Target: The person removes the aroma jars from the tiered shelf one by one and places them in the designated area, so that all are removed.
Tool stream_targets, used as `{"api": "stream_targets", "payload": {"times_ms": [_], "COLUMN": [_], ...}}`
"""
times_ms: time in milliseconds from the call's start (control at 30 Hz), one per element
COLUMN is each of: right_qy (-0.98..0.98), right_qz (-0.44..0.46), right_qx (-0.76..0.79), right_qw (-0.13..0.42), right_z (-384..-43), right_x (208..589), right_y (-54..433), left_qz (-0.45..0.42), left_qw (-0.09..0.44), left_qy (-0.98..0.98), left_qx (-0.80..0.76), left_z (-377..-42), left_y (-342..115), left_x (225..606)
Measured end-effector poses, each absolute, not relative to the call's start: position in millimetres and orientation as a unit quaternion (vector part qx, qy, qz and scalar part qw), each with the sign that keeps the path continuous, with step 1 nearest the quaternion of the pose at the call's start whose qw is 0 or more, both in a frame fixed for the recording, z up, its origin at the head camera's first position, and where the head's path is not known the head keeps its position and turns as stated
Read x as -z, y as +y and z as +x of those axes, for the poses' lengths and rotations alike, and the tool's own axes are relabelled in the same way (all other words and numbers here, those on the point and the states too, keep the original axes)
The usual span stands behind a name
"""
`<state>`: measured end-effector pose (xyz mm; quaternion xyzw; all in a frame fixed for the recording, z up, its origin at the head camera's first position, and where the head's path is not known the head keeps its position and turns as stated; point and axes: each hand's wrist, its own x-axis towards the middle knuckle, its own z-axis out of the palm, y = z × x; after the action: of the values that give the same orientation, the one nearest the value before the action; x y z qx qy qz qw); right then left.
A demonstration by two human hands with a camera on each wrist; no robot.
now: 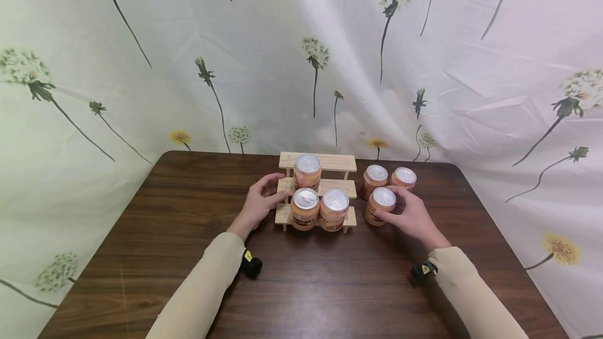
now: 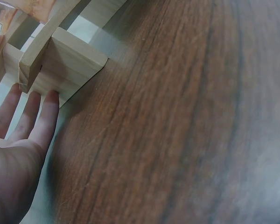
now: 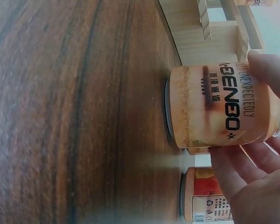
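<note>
A three-tier wooden rack [image 1: 337,161] carries an orange can [image 1: 307,176] on its middle step. Two more orange cans, a left one [image 1: 304,218] and a right one [image 1: 332,219], stand side by side on the bottom step. At the rack's left end is my left hand [image 1: 256,204], its fingers extended against the wooden side panel [image 2: 67,63] and its thumb near the step ends. To the rack's right, my right hand [image 1: 414,218] grips an orange can [image 3: 214,105] with a silver lid, thumb on one side and fingers on the other. The can is upright, its base close to the table.
Behind the gripped can stand two more orange cans, one nearer the rack [image 1: 372,184] and one farther right [image 1: 406,177]. The dark wood table [image 1: 330,286] runs back to a white dandelion-print cloth [image 1: 264,67] hanging behind it.
</note>
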<state>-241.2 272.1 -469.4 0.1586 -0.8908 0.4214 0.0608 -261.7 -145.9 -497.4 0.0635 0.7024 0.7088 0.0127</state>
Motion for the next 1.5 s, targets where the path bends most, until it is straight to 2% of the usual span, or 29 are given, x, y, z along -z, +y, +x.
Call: {"api": "stream_targets", "payload": {"times_ms": [400, 833, 1233, 1500], "right_qy": [-0.889, -0.857, -0.867, -0.869], "right_qz": [0.156, 0.201, 0.291, 0.320], "right_qx": [-0.423, -0.459, -0.400, -0.376], "right_qw": [0.078, 0.119, 0.061, -0.002], "right_z": [-240, -251, -267, -277], "right_x": [458, 408, 382, 372], "right_y": [272, 255, 195, 160], "left_qz": [0.062, 0.064, 0.060, 0.065], "left_qw": [0.024, 0.024, 0.012, 0.010], "left_qy": [0.701, 0.699, 0.700, 0.702], "left_qx": [-0.711, -0.712, -0.712, -0.709], "left_z": [-263, -264, -261, -262], "left_y": [-147, -147, -146, -147], "left_x": [497, 498, 497, 499]}}
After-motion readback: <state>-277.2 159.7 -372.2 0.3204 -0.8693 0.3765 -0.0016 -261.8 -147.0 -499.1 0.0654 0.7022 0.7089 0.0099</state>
